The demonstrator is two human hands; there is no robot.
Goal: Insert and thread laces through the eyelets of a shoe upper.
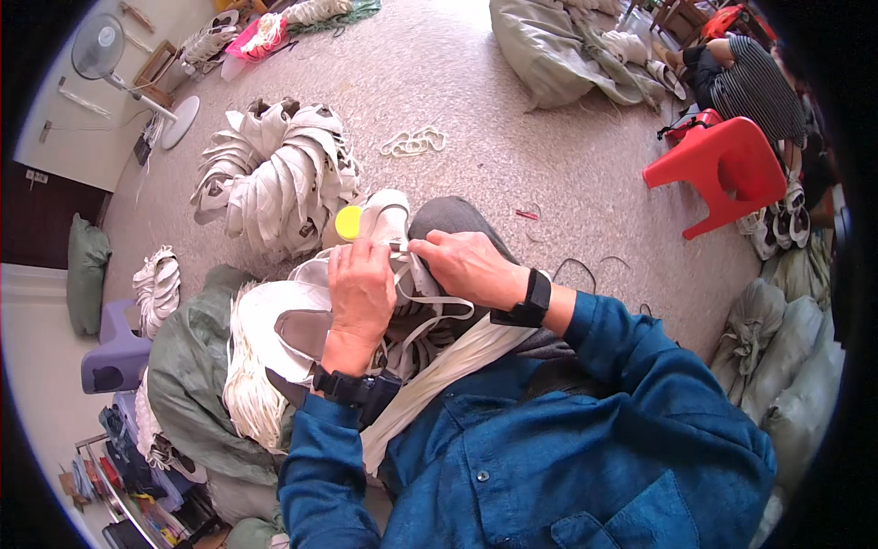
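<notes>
A white shoe point(386, 214) stands in front of me by my knee, toe pointing away. My left hand point(362, 285) is closed at its near left edge, with the fingertips at the lacing. From the right, my right hand point(470, 268) pinches a white shoelace point(442, 300) at the shoe's opening; a loop of it hangs below. What exactly lies between the fingertips is partly hidden. Across my lap runs a long bundle of white laces point(462, 371). More white shoe pieces point(279, 316) lie by my left wrist, beside another lace bundle point(251, 366).
A ring of stacked white shoe uppers point(283, 178) sits on the floor ahead, near a yellow round lid point(348, 222). Loose laces point(413, 142) lie beyond. A red stool point(718, 169) and another person point(754, 91) are at right. Green sacking point(197, 357) and a purple stool point(114, 348) stand left.
</notes>
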